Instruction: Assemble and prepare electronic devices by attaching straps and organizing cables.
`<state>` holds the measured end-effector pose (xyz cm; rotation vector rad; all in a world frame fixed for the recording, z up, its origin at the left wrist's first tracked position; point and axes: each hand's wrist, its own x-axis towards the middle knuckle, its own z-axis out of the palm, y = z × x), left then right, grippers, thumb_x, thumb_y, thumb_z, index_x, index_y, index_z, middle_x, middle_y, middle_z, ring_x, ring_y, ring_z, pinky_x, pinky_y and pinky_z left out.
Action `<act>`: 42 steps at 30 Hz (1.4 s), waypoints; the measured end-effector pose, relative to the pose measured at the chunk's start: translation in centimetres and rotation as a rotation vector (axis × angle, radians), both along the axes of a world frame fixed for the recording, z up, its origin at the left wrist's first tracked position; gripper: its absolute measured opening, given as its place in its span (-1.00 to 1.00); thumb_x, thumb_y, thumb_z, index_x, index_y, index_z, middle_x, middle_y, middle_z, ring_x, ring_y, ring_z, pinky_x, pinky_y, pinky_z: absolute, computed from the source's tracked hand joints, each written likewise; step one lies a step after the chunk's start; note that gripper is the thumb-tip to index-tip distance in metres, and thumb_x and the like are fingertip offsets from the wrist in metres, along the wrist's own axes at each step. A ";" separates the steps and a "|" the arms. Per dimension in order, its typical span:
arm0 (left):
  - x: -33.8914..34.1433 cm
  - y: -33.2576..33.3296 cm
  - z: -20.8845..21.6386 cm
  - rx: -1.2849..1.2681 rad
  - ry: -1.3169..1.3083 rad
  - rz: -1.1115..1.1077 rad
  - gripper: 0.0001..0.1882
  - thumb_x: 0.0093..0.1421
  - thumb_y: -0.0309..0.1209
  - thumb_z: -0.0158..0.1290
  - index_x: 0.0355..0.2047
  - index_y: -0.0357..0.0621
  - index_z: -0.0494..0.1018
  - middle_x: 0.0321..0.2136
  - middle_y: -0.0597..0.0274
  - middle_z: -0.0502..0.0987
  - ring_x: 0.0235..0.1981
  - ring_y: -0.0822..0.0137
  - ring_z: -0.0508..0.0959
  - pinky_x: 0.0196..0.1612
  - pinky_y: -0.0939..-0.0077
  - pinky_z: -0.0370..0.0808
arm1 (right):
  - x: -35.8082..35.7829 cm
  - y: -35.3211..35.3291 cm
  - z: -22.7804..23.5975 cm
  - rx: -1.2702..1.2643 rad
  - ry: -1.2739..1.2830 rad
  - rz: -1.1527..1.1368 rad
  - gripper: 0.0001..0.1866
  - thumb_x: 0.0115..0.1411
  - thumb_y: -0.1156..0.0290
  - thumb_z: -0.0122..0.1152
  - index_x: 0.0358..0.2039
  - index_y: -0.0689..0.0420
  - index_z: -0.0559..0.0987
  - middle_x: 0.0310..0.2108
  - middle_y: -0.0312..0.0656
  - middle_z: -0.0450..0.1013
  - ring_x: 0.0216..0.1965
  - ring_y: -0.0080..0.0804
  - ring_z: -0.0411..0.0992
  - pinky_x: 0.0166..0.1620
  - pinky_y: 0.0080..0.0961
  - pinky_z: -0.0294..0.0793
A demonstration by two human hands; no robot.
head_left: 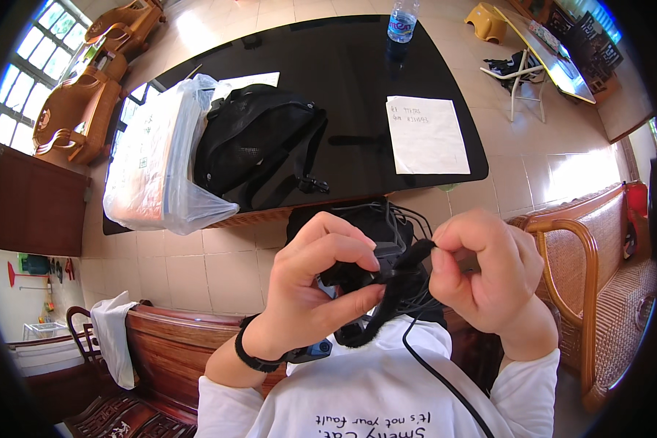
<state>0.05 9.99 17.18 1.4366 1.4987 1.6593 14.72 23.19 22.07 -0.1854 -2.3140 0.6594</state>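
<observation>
Before my chest, both hands work on a fuzzy black strap (393, 298) that bends into a loop. My left hand (306, 281) pinches it between thumb and fingers near its middle. The tip of the strap sits in a pinch of thumb and forefinger of my right hand (482, 270). Behind the strap, partly hidden by my hands, lie black cables (415, 219) and a dark bundle in my lap. A black wristband (252, 350) with a small camera (315, 350) is round my left wrist.
A glossy black table (358, 80) stands ahead, bearing a black waist bag (252, 139), a plastic bag (150, 157), a paper sheet (429, 139) and a water bottle (402, 22). A wooden bench (190, 328) is at left, a woven armchair (598, 292) at right. One cable (445, 383) crosses my shirt.
</observation>
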 end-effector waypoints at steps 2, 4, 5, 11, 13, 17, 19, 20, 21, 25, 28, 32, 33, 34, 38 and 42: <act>0.1 -0.1 0.2 -0.054 0.007 -0.013 -0.72 -0.20 -0.57 0.25 -0.42 -0.21 0.45 -0.38 0.17 0.41 -0.32 0.32 0.44 -0.26 0.55 0.37 | -0.1 0.2 0.5 0.138 -0.001 -0.078 -0.82 -0.16 0.69 0.14 -0.47 0.21 0.43 -0.64 -0.27 0.33 -0.69 -0.48 0.33 -0.62 -0.66 0.31; -0.1 -0.2 -0.3 -0.056 -0.013 0.010 -0.73 -0.17 -0.57 0.24 -0.42 -0.22 0.43 -0.38 0.18 0.41 -0.31 0.33 0.43 -0.23 0.56 0.35 | 0.2 -0.2 0.0 0.044 0.033 -0.108 -0.87 -0.10 0.61 0.14 -0.47 0.19 0.44 -0.62 -0.29 0.35 -0.67 -0.51 0.34 -0.63 -0.67 0.28; -0.1 -0.2 -0.4 -0.056 -0.032 0.030 -0.75 -0.15 -0.57 0.22 -0.42 -0.24 0.42 -0.38 0.19 0.41 -0.31 0.35 0.42 -0.21 0.56 0.34 | 0.5 -0.5 -0.2 0.234 0.027 -0.098 -0.88 -0.10 0.56 0.14 -0.47 0.17 0.45 -0.62 -0.30 0.35 -0.67 -0.53 0.34 -0.64 -0.70 0.26; 0.6 0.6 -0.6 -0.036 -0.315 0.110 -0.77 -0.06 -0.58 0.18 -0.38 -0.26 0.38 -0.35 0.25 0.39 -0.30 0.45 0.38 -0.20 0.63 0.30 | -0.2 -1.3 -2.9 0.473 0.160 0.211 -0.83 -0.17 0.49 0.14 -0.48 0.22 0.45 -0.60 -0.22 0.35 -0.66 -0.53 0.31 -0.66 -0.71 0.22; 0.9 0.9 -0.4 -0.019 -0.374 0.112 -0.79 -0.05 -0.61 0.15 -0.38 -0.26 0.38 -0.34 0.28 0.38 -0.30 0.51 0.37 -0.20 0.67 0.30 | -0.4 -1.5 -3.8 0.461 0.143 0.216 -0.84 -0.17 0.50 0.14 -0.49 0.21 0.44 -0.60 -0.23 0.36 -0.67 -0.53 0.31 -0.66 -0.70 0.21; 0.8 1.4 -0.1 -0.032 -0.393 0.100 -0.78 -0.05 -0.62 0.14 -0.37 -0.26 0.38 -0.35 0.29 0.38 -0.31 0.51 0.37 -0.22 0.68 0.31 | -0.9 -1.0 -4.9 0.172 0.142 0.277 -0.86 -0.13 0.47 0.19 -0.49 0.19 0.46 -0.63 -0.24 0.35 -0.68 -0.50 0.30 -0.68 -0.67 0.21; 0.6 1.2 -0.1 -0.050 -0.358 0.082 -0.79 -0.05 -0.62 0.14 -0.38 -0.25 0.38 -0.36 0.30 0.38 -0.33 0.54 0.38 -0.24 0.70 0.32 | 0.1 -0.4 -4.2 -0.088 0.024 0.252 -0.83 -0.11 0.44 0.23 -0.48 0.19 0.48 -0.63 -0.24 0.36 -0.68 -0.54 0.30 -0.67 -0.67 0.21; 0.7 1.3 -0.1 -0.046 -0.360 0.081 -0.79 -0.05 -0.62 0.14 -0.38 -0.25 0.38 -0.36 0.30 0.38 -0.33 0.54 0.38 -0.24 0.70 0.32 | 0.8 -0.4 -4.0 -0.347 -0.102 0.213 -0.81 -0.09 0.41 0.28 -0.46 0.19 0.49 -0.63 -0.24 0.38 -0.69 -0.58 0.29 -0.67 -0.67 0.21; 0.9 1.4 -0.3 -0.068 -0.331 0.126 -0.78 -0.04 -0.62 0.13 -0.37 -0.24 0.37 -0.38 0.31 0.39 -0.35 0.55 0.38 -0.26 0.71 0.33 | 1.3 -1.0 -4.3 -0.821 -0.238 -0.018 -0.75 -0.06 0.35 0.33 -0.41 0.20 0.52 -0.60 -0.26 0.42 -0.67 -0.68 0.26 -0.65 -0.70 0.20; 1.4 2.6 0.1 -0.150 -0.449 0.137 -0.83 0.06 -0.60 0.04 -0.32 -0.24 0.33 -0.36 0.31 0.41 -0.34 0.60 0.39 -0.27 0.74 0.33 | 1.2 -1.7 -6.7 -1.571 -0.091 0.172 -0.78 0.04 0.38 0.25 -0.35 0.26 0.53 -0.55 -0.29 0.45 -0.66 -0.69 0.27 -0.63 -0.76 0.20; 1.3 3.2 -0.3 -0.190 -0.535 0.122 -0.87 0.12 -0.60 -0.04 -0.29 -0.25 0.31 -0.40 0.33 0.41 -0.38 0.63 0.41 -0.32 0.79 0.34 | 1.1 -2.0 -6.9 -1.665 0.017 0.100 -0.77 0.07 0.37 0.21 -0.34 0.28 0.53 -0.54 -0.26 0.46 -0.67 -0.65 0.30 -0.63 -0.77 0.22; 1.2 4.1 -0.6 -0.273 -0.087 0.275 -0.83 0.06 -0.51 0.01 -0.31 -0.23 0.34 -0.43 0.07 0.40 -0.44 0.21 0.45 -0.35 0.44 0.38 | 1.3 -1.3 -6.6 -1.804 0.028 0.087 -0.77 0.09 0.38 0.16 -0.32 0.30 0.53 -0.48 -0.22 0.48 -0.59 -0.59 0.35 -0.55 -0.69 0.30; 1.2 4.4 -0.5 -0.325 -0.071 0.270 -0.84 0.06 -0.50 0.01 -0.31 -0.23 0.34 -0.42 0.05 0.40 -0.41 0.20 0.46 -0.34 0.42 0.38 | 1.0 -1.5 -6.1 -1.857 0.118 0.138 -0.75 0.10 0.38 0.14 -0.30 0.31 0.53 -0.43 -0.21 0.48 -0.51 -0.56 0.37 -0.47 -0.63 0.34; 1.0 4.6 -0.5 -0.375 -0.056 0.266 -0.84 0.07 -0.49 0.01 -0.32 -0.23 0.35 -0.40 0.04 0.40 -0.38 0.19 0.48 -0.32 0.40 0.38 | 0.7 -1.5 -5.9 -1.908 0.208 0.190 -0.74 0.11 0.39 0.11 -0.28 0.33 0.53 -0.38 -0.20 0.48 -0.43 -0.54 0.39 -0.40 -0.57 0.37; 0.5 5.6 1.5 -0.410 -0.346 0.055 -0.80 0.26 -0.37 -0.18 -0.27 -0.25 0.36 -0.61 0.31 0.40 -0.71 0.57 0.43 -0.70 0.75 0.33 | 0.5 -1.7 -5.1 -1.404 0.368 0.248 -0.63 0.00 0.33 0.19 -0.20 0.28 0.53 -0.15 -0.03 0.45 -0.10 -0.31 0.41 0.07 -0.39 0.26; -0.9 6.2 2.9 -0.285 -0.493 -0.156 -0.69 0.29 -0.29 -0.23 -0.18 -0.29 0.36 -0.50 0.25 0.43 -0.80 0.53 0.38 -0.74 0.82 0.27 | 1.5 1.0 -3.9 -1.317 0.645 0.387 -0.72 0.08 0.40 0.10 -0.22 0.27 0.52 -0.20 -0.05 0.47 -0.11 -0.27 0.42 0.11 -0.33 0.26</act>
